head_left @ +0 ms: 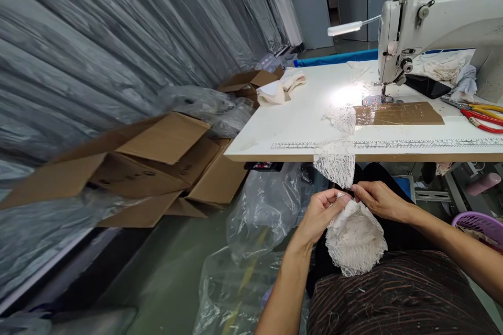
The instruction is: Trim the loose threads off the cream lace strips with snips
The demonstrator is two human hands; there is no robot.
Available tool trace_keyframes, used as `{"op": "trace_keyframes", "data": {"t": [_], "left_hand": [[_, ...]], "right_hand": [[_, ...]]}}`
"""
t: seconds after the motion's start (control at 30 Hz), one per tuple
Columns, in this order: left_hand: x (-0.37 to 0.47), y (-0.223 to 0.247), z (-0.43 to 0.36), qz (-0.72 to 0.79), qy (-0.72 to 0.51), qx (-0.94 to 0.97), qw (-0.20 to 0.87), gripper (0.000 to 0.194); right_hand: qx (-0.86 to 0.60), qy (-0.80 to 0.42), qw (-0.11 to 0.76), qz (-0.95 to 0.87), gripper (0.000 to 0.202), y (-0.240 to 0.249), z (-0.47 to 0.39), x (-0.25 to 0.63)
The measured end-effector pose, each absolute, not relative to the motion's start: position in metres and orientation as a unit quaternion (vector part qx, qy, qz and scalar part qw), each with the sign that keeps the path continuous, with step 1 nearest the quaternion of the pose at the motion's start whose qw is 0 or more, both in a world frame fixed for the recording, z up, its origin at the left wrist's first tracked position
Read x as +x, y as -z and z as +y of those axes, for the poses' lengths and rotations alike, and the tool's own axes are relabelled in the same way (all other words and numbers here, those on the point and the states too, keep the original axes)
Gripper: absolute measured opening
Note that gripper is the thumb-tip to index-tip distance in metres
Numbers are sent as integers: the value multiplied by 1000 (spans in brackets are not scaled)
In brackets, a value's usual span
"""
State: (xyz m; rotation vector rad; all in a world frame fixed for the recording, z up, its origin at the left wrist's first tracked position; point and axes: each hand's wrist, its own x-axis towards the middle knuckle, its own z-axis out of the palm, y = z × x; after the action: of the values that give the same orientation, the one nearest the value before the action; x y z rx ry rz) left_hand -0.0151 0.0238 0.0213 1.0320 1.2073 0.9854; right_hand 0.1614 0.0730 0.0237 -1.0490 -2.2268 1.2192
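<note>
My left hand [324, 212] pinches the upper edge of a cream lace piece [356, 243], which hangs over my lap below the table edge. Close beside it, my right hand [373, 199] is closed at the top of the same piece, near a small dark object too hidden to name. Just above both hands, a lace strip [336, 159] hangs over the table's front edge. It runs back over the tabletop toward the sewing machine [396, 44], left of a brown taped plate [401, 114].
Red-handled pliers [481, 120] and a black item [426, 85] lie right on the white table [291, 125]. Folded cream fabric [279, 89] rests at its back left. Open cardboard boxes [161, 138] and clear plastic bags [263, 209] are left. A purple basket [481, 225] stands at right.
</note>
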Motion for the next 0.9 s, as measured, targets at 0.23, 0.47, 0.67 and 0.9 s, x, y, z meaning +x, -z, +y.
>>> {"op": "trace_keyframes", "data": {"t": [0.23, 0.47, 0.67, 0.9], "left_hand": [[-15, -24, 24, 522, -423, 424, 607, 46], [-14, -23, 22, 518, -415, 433, 610, 44], [-13, -22, 16, 517, -406, 443, 610, 44], [-6, 9, -3, 598, -343, 676, 259, 31]], "right_hand": [[-378, -437, 199, -792, 47, -19, 66, 165], [-397, -405, 191, -801, 41, -13, 65, 161], [-331, -558, 200, -734, 46, -13, 50, 168], [-377, -522, 225, -731, 35, -18, 57, 182]]}}
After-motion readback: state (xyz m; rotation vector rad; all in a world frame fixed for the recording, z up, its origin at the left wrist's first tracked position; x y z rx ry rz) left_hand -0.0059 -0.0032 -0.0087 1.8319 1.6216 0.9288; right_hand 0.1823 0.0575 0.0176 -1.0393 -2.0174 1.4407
